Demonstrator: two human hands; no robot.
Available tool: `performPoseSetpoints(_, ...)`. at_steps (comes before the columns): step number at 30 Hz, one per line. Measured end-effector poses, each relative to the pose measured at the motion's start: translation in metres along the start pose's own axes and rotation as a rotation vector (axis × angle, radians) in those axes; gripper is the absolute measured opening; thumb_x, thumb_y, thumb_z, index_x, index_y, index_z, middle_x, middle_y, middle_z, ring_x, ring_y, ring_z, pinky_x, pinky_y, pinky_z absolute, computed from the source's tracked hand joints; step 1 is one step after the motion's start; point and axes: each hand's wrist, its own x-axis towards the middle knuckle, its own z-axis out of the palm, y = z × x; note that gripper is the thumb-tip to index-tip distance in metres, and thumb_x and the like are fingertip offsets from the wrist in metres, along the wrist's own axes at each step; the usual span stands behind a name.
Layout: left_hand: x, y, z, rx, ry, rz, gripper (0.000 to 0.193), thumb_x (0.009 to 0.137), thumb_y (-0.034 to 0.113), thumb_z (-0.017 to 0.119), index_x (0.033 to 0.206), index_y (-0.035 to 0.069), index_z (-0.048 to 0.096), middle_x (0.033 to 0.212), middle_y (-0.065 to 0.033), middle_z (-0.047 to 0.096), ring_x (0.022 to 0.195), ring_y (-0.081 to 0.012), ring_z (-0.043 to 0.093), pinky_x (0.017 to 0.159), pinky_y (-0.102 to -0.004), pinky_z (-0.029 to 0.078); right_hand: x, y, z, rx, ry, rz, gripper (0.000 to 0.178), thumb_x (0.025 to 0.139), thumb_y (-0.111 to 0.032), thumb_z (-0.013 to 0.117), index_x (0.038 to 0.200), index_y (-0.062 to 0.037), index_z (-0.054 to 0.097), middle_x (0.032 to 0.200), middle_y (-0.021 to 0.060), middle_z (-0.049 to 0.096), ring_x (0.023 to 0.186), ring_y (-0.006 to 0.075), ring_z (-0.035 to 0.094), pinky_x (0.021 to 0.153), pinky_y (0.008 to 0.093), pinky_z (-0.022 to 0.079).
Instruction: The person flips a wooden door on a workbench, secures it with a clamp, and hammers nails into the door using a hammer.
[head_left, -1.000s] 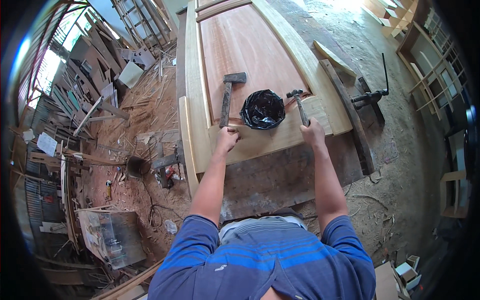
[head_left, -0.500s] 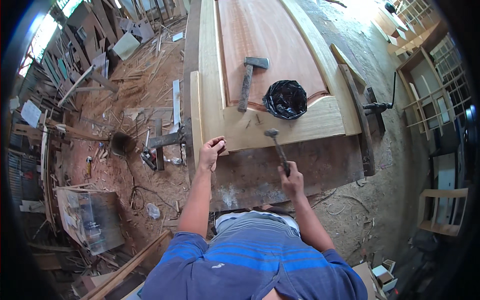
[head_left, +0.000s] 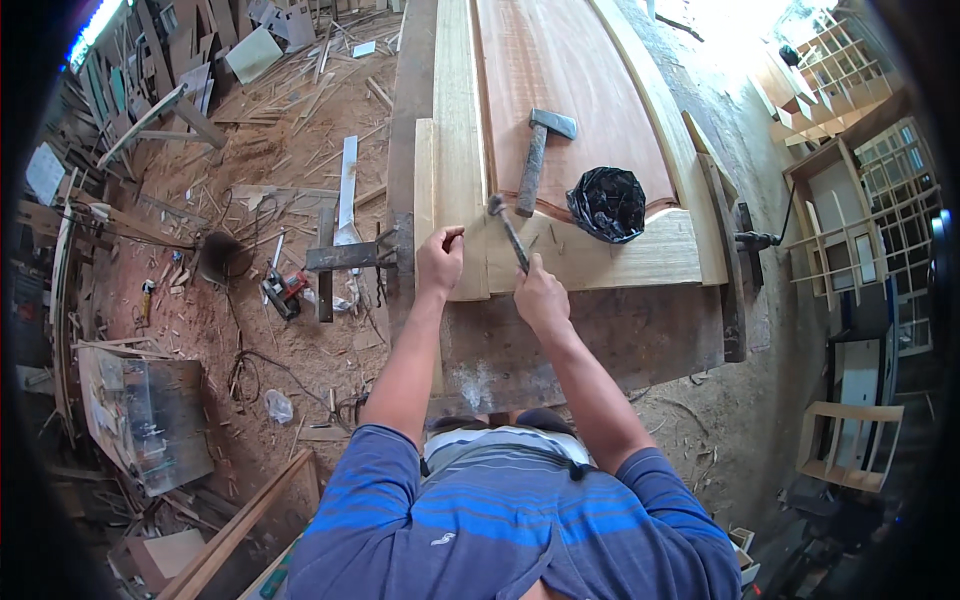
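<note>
A wooden door [head_left: 570, 70] with a reddish panel and paler frame lies flat on the workbench [head_left: 600, 330]. At the door's near left corner, my left hand [head_left: 441, 264] is closed in a pinch; what its fingers hold, if anything, is too small to make out. My right hand [head_left: 541, 298] grips a small hammer [head_left: 513, 238] by the handle, its head raised toward the left over the door's frame. Ahead of the hammer lies a hatchet [head_left: 535, 165] on the panel. To its right sits a black plastic-lined container [head_left: 606, 206]. Small thin pieces, perhaps nails, lie near it.
Clamps grip the bench sides, one at the left [head_left: 345, 257] and one at the right [head_left: 755, 239]. Wood scraps and sawdust cover the floor at left, where a red power tool [head_left: 287, 290] lies. Wooden lattice frames [head_left: 865, 215] stand at the far right.
My right hand has carried the hammer leftward, closer to my left hand. My left hand has moved slightly up and right. The view has shifted, so the bench things appear farther right.
</note>
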Motion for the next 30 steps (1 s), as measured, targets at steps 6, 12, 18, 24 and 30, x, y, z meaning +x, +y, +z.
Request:
performPoseSetpoints(6, 0.021, 0.001, -0.006, 0.099, 0.007, 0.248, 0.013, 0.1, 0.01, 0.072, 0.109, 0.002, 0.079, 0.103, -0.0147, 0.079, 0.092, -0.0258, 0.078, 0.083, -0.0366, 0.062, 0.017, -0.016, -0.016, -0.004, -0.164, 0.101, 0.035, 0.11, -0.037, 0.055, 0.119, -0.0032, 0.055, 0.095, 0.0293, 0.075, 0.093, 0.0504, 0.074, 0.083, 0.0623, 0.056)
performPoseSetpoints(12, 0.032, 0.006, -0.001, 0.267, 0.055, 0.376, 0.014, 0.097, 0.018, 0.078, 0.106, 0.007, 0.08, 0.099, -0.0145, 0.076, 0.094, -0.0359, 0.073, 0.082, -0.0442, 0.058, 0.009, -0.002, 0.002, -0.083, -0.197, 0.179, 0.035, 0.108, -0.037, 0.058, 0.116, -0.003, 0.058, 0.097, 0.0299, 0.075, 0.095, 0.0537, 0.073, 0.086, 0.0638, 0.056)
performPoseSetpoints(18, 0.036, -0.003, -0.001, 0.271, 0.077, 0.352, 0.019, 0.098, 0.018, 0.077, 0.113, 0.005, 0.077, 0.1, -0.015, 0.077, 0.094, -0.0338, 0.075, 0.084, -0.0439, 0.059, 0.014, -0.008, 0.003, -0.049, -0.162, 0.13, 0.033, 0.107, -0.036, 0.059, 0.112, -0.003, 0.057, 0.093, 0.0305, 0.075, 0.091, 0.054, 0.073, 0.083, 0.0647, 0.055)
performPoseSetpoints(24, 0.035, -0.014, 0.0, 0.129, 0.046, 0.223, 0.022, 0.102, 0.017, 0.072, 0.121, 0.006, 0.074, 0.106, -0.017, 0.078, 0.099, -0.0336, 0.075, 0.087, -0.0448, 0.06, 0.009, -0.008, 0.001, -0.041, -0.114, 0.083, 0.034, 0.108, -0.038, 0.059, 0.109, -0.0044, 0.055, 0.087, 0.0283, 0.074, 0.086, 0.0525, 0.073, 0.078, 0.0645, 0.055)
performPoseSetpoints(30, 0.039, -0.009, 0.003, 0.228, 0.148, 0.358, 0.018, 0.099, 0.011, 0.073, 0.116, 0.004, 0.074, 0.096, -0.0167, 0.076, 0.084, -0.0307, 0.076, 0.077, -0.0423, 0.06, 0.003, -0.01, 0.022, 0.0, 0.02, -0.012, 0.027, 0.105, -0.031, 0.066, 0.11, -0.0068, 0.056, 0.088, 0.0226, 0.073, 0.084, 0.047, 0.073, 0.073, 0.0587, 0.056)
